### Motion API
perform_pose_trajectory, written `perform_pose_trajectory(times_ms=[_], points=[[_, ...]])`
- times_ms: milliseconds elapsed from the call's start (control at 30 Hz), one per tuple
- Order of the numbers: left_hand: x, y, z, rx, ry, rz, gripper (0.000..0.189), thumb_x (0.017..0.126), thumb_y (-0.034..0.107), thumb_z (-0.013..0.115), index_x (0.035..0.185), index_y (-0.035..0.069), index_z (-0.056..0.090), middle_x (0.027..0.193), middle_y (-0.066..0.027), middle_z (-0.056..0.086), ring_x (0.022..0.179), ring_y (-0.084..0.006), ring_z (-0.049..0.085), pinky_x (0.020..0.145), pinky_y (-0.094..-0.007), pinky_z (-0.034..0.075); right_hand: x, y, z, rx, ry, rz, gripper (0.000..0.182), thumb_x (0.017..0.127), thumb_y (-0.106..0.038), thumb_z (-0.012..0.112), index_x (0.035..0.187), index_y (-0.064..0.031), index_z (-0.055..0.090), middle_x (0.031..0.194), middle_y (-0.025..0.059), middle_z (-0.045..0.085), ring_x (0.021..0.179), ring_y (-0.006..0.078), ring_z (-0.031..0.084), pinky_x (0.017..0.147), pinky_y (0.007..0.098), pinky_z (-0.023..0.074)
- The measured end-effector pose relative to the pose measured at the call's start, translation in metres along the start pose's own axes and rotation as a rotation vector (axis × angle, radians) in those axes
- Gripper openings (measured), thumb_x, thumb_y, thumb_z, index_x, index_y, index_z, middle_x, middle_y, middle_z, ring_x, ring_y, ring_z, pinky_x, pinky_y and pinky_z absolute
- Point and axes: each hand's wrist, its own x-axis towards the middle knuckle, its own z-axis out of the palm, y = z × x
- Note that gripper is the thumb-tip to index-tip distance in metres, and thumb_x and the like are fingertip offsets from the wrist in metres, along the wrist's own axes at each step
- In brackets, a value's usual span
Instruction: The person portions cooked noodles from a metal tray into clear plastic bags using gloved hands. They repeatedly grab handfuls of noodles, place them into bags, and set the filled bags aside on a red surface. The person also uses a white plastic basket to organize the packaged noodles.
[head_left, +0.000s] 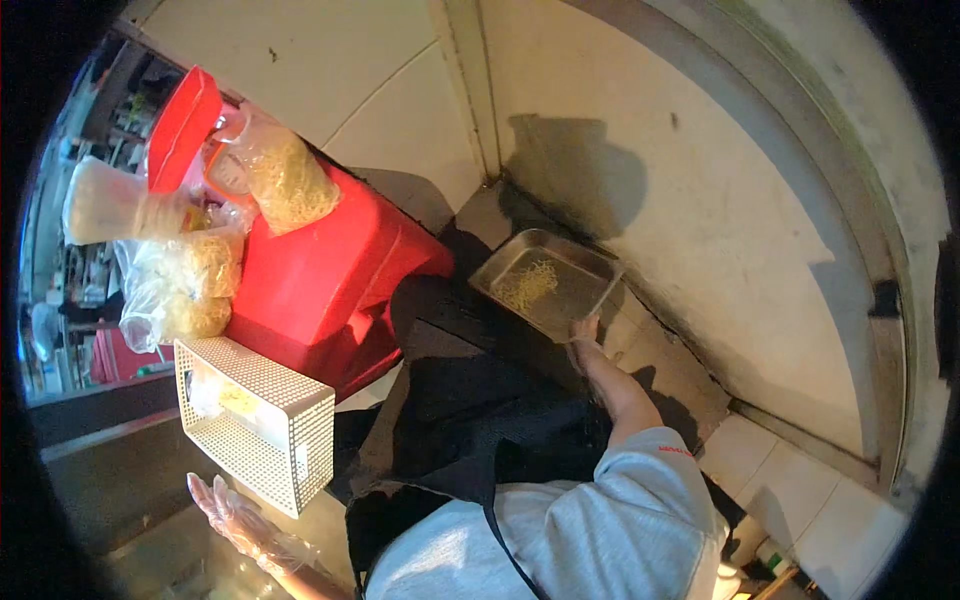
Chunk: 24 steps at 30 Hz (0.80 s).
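My right hand (585, 334) grips the near corner of a rectangular metal tray (609, 289), which is low beside the wall. A small heap of thin yellow noodle strands (534, 285) lies in the tray, towards its left side. My left hand (234, 517), in a clear plastic glove, is raised with its fingers apart and holds nothing. Just above it in the view is a white perforated plastic basket (311, 442), with something pale and yellowish inside that I cannot make out.
A large red plastic container (300, 277) stands left of my legs. Bags of noodles (289, 180) rest on it, beside an orange-rimmed dial scale (229, 171) and a stack of translucent plastic containers (112, 202). A pale wall (720, 247) rises behind the tray. White tiles (787, 480) lie at lower right.
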Motion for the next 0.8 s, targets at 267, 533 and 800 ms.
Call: perform_pose_trajectory(times_ms=[267, 533, 800], points=[[0.011, -0.006, -0.004, 0.052, 0.001, 0.007, 0.065, 0.08, 0.021, 0.062, 0.138, 0.006, 0.035, 0.149, -0.0148, 0.02, 0.137, -0.0227, 0.016, 0.11, -0.0352, 0.011, 0.042, -0.004, -0.007, -0.173, 0.095, 0.082, 0.036, 0.088, -0.027, 0.05, 0.116, -0.0036, 0.052, 0.097, 0.0125, 0.059, 0.081, 0.0282, 0.055, 0.07, 0.0365, 0.0441], [0.017, 0.012, 0.024, 0.292, -0.086, 0.226, 0.058, 0.084, 0.019, 0.058, 0.135, -0.001, 0.037, 0.146, -0.0146, 0.026, 0.138, -0.0235, 0.015, 0.112, -0.0378, 0.008, 0.062, 0.005, -0.025, -0.278, 0.08, 0.167, 0.036, 0.087, -0.023, 0.051, 0.116, -0.0014, 0.05, 0.093, 0.0138, 0.059, 0.072, 0.0297, 0.056, 0.063, 0.038, 0.0462], [0.005, 0.038, 0.042, 0.316, -0.026, 0.164, 0.058, 0.082, 0.018, 0.054, 0.134, -0.002, 0.037, 0.14, -0.0158, 0.036, 0.132, -0.0258, 0.029, 0.109, -0.0391, 0.019, 0.077, 0.028, -0.048, -0.337, -0.154, 0.342, 0.036, 0.086, -0.019, 0.053, 0.116, 0.0008, 0.048, 0.09, 0.0152, 0.058, 0.063, 0.0313, 0.057, 0.055, 0.0394, 0.0484]])
